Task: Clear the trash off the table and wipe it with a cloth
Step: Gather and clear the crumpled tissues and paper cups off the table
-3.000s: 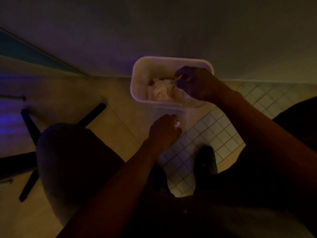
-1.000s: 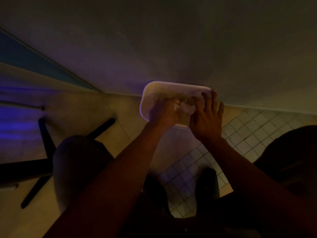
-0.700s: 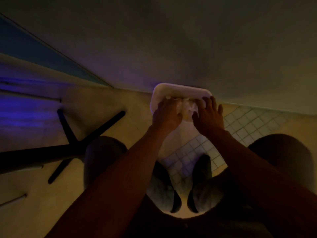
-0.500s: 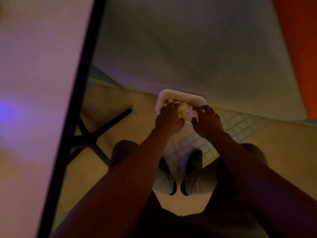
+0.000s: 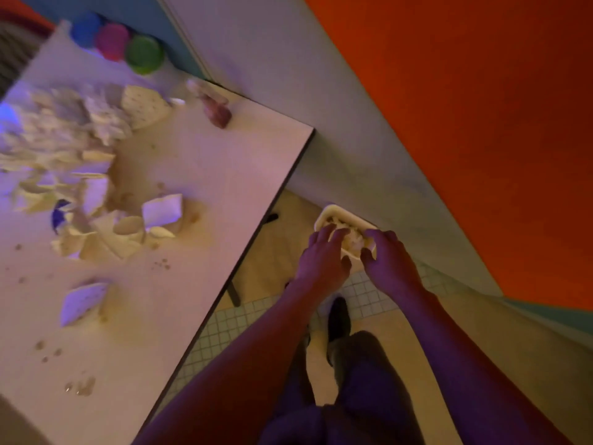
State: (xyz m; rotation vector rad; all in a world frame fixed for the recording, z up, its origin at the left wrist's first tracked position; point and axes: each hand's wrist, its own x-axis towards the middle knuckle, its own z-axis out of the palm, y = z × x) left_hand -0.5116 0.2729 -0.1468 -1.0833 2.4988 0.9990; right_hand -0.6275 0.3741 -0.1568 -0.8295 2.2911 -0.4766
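Crumpled paper trash (image 5: 353, 240) sits in a white bin (image 5: 332, 214) on the floor, approx 3 o'clock off the table (image 5: 199, 175) corner. Left hand (image 5: 322, 261) hovers w/ fingers spread loose; right hand (image 5: 390, 264) w/ fingers curled over the bin rim; grip unclear. More torn paper (image 5: 64, 136) litters the tabletop at 9-10 o'clock.

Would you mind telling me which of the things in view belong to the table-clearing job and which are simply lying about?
Part of the job:
- paper scraps heaped on the table
- bin on the floor, paper inside
- left hand and right hand over the bin

Just lying about:
- three coloured tubs at the table's far corner
- small reddish object near the far edge
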